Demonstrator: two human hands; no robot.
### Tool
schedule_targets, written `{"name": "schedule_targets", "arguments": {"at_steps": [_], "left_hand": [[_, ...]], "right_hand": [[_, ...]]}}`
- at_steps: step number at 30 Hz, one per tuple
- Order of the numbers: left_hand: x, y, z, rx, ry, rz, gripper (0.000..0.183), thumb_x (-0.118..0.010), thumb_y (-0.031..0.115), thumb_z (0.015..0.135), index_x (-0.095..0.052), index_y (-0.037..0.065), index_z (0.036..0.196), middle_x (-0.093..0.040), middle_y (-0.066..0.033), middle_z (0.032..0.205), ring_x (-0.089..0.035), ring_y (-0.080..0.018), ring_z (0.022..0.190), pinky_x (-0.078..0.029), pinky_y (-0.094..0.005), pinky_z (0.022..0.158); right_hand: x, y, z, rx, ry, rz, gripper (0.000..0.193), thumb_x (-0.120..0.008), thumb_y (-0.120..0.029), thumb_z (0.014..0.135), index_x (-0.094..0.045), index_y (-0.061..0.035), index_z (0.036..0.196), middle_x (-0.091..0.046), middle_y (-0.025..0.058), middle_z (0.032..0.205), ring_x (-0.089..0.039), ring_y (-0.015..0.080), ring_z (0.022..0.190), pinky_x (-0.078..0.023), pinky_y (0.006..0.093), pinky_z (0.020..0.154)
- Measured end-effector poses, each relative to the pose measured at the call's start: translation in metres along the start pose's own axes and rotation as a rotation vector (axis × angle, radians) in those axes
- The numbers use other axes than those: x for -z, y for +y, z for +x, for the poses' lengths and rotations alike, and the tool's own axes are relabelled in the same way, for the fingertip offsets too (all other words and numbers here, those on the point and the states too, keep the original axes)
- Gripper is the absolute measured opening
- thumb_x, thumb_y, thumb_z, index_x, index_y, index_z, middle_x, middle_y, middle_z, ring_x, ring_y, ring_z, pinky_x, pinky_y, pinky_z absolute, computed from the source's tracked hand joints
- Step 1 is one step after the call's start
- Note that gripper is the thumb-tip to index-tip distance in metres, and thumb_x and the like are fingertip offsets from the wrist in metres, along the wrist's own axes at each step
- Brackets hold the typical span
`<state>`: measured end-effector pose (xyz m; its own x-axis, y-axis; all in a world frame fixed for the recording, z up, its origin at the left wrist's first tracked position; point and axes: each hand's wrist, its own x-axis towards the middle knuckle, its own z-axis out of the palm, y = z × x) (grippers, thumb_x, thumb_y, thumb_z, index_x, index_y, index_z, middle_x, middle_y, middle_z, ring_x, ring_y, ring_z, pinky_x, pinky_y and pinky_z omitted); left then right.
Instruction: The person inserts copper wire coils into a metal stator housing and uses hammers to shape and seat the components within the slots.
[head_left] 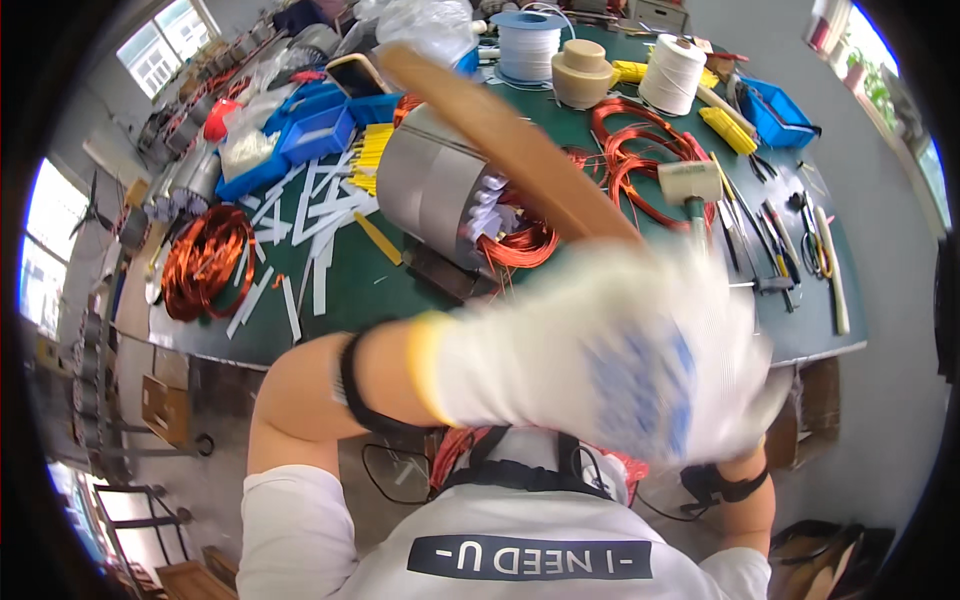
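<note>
My left hand (610,370), in a white glove with blue grip dots, is raised across the view and smeared by motion. Its fingers appear closed on the lower end of a long brown wooden strip (530,150), which slants up to the left in front of a motor stator (420,180). Copper wire coils (520,248) hang from the stator's slotted end. My right hand (768,408), also gloved, is mostly hidden behind the left; what it holds does not show. A pale-headed mallet (690,183) appears just beyond the gloves, its lower handle covered.
Left on the green table (370,300) are white strips (315,215), a copper wire bundle (208,262) and blue bins (318,133). Spools (672,75) and wire loops (640,150) lie behind. Hand tools (775,240) and another blue bin (775,112) occupy the right.
</note>
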<state>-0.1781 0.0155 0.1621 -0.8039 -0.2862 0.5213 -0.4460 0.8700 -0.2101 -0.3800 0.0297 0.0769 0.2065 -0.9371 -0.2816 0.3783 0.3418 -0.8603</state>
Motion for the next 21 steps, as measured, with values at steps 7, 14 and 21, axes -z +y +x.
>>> {"name": "schedule_targets", "arguments": {"at_steps": [7, 14, 21], "left_hand": [[-0.138, 0.069, -0.065, -0.063, -0.13, -0.358, 0.016, -0.061, 0.028, 0.071, -0.052, 0.017, 0.063, -0.052, 0.0, 0.057, -0.057, -0.0184, 0.052, -0.044, -0.0311, 0.047], [-0.13, 0.075, -0.09, 0.073, -0.029, -0.335, 0.016, -0.063, 0.031, 0.068, -0.052, 0.02, 0.067, -0.05, 0.0048, 0.057, -0.055, -0.0157, 0.055, -0.041, -0.0307, 0.049], [-0.117, 0.077, -0.088, 0.107, 0.132, -0.319, 0.013, -0.062, 0.031, 0.068, -0.053, 0.021, 0.067, -0.046, 0.0065, 0.053, -0.053, -0.0132, 0.052, -0.039, -0.0308, 0.048]], "right_hand": [[0.046, -0.071, -0.017, 0.54, 0.42, -0.192, 0.031, -0.05, -0.038, 0.101, -0.054, -0.0111, 0.086, -0.04, -0.0063, 0.064, -0.03, 0.0027, 0.044, -0.02, 0.021, 0.038], [0.056, -0.01, -0.005, 0.87, -0.034, -0.122, 0.027, -0.055, -0.031, 0.095, -0.054, -0.0071, 0.108, -0.057, 0.0046, 0.082, -0.05, 0.0202, 0.061, -0.044, 0.0315, 0.054], [0.049, -0.014, -0.008, 0.697, 0.05, -1.523, 0.034, -0.065, -0.008, 0.084, -0.055, -0.0008, 0.115, -0.06, 0.0193, 0.086, -0.062, 0.0307, 0.074, -0.05, 0.0387, 0.072]]}}
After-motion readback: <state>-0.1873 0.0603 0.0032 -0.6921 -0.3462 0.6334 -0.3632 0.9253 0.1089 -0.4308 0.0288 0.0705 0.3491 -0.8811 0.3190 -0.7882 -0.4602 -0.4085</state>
